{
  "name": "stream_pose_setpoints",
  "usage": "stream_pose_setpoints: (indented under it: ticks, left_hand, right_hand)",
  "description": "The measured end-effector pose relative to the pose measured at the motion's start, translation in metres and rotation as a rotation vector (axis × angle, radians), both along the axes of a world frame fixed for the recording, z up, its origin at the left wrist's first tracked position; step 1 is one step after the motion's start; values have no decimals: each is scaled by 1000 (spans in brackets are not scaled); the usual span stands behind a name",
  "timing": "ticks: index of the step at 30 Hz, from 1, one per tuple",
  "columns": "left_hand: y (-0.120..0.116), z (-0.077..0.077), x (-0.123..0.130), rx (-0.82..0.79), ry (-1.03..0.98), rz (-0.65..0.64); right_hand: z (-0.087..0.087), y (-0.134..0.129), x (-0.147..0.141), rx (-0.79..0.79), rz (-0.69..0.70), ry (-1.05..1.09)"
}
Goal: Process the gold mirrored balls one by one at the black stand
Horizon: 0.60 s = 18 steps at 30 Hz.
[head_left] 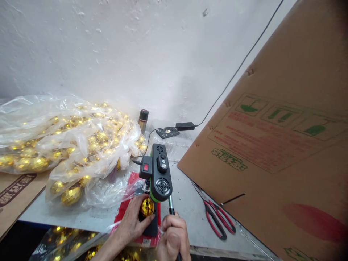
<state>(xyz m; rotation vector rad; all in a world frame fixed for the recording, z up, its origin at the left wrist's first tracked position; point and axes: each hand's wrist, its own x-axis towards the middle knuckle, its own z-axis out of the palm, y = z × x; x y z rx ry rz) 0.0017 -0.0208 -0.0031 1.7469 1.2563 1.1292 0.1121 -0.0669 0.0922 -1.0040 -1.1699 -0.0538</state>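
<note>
Fingers of the left hand (133, 219) pinch a gold ball (147, 207), thumb on the near side and forefinger on the far side, holding it at the black base (151, 229) below the machine (161, 174). The right hand (175, 235) has its fingers curled closed round the lever (171, 206). The step in hand looks like steadying the ball in place with the lever ready to work. Whether the ball touches the machine's underside, I cannot tell. As I judge it, the next move calls for a square, still ball, a controlled lever stroke and left fingertips clear of any moving part. More balls lie in the clear bag (78, 139) to the left; scissors (217, 217) lie right of the lever.
</note>
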Motion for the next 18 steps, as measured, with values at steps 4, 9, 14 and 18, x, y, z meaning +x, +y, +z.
stream_pose_setpoints:
  ticks: [4, 9, 14, 18]
  left_hand:
    - [0, -4, 1, 10, -5, 8]
    - [0, -4, 2, 9, -14, 14]
    - [0, -2, 2, -11, -35, -2]
    - [0, 1, 2, -30, -43, -7]
  right_hand:
    - [0, 8, -6, 92, -36, 14]
    - [-9, 17, -4, 148, -37, 20]
    - [-17, 22, 3, 200, -19, -69]
    - [-18, 23, 2, 210, 0, -25]
